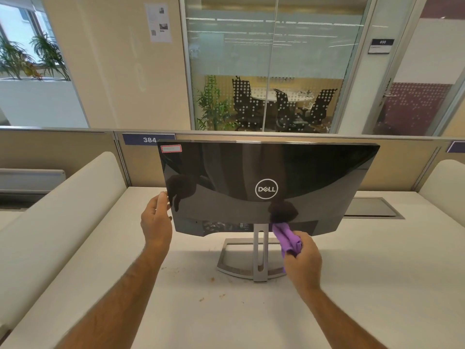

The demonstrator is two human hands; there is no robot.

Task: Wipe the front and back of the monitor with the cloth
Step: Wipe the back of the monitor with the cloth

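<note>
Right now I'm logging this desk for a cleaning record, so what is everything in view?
monitor: 1, glossy black back facing the camera, on the desk centre
red-bordered sticker: 1, white, monitor's top left corner
stand: 1, silver, under the monitor
cloth: 1, purple, bunched against the monitor's lower edge by the stand
desk: 1, white, with brown crumbs
cable hatch: 1, grey, desk's right rear
partition: 1, beige, behind the desk
number tag: 1, blue, reads 384
left hand: 1, fingers straight, touching the monitor's left edge
right hand: 1, grips the cloth
</note>
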